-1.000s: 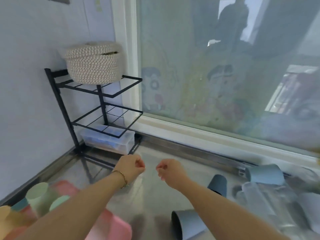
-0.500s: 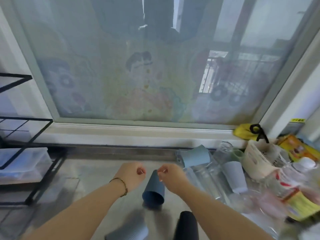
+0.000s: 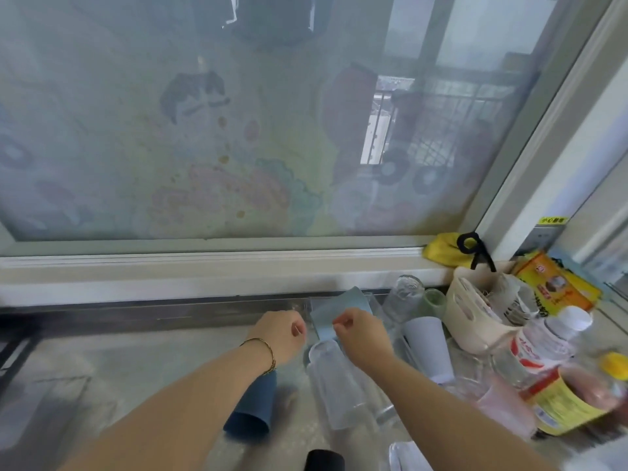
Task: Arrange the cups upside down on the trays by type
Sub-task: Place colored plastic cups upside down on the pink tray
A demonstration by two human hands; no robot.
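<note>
My left hand (image 3: 280, 336) and my right hand (image 3: 362, 336) hover side by side over the steel counter, both with curled fingers and holding nothing. Just behind them a light blue cup (image 3: 334, 311) lies on its side. A dark blue cup (image 3: 253, 407) lies on its side under my left forearm. A clear glass (image 3: 334, 385) lies below my right hand. A pale lilac cup (image 3: 428, 348) stands upside down to the right, and a black cup (image 3: 324, 460) shows at the bottom edge. No tray is in view.
A cream basket (image 3: 464, 321) holds bottles at the right. Beside it are labelled plastic bottles (image 3: 550, 399), an orange packet (image 3: 555, 283) and a yellow cloth (image 3: 445, 253) on the sill. The frosted window (image 3: 238, 130) runs along the back. Bare counter (image 3: 119, 368) lies left.
My view has swung right, from the black rack and pink tray to the cluster of cups and bottles. Both hands stayed curled together in front of me, now nearer the light blue cup.
</note>
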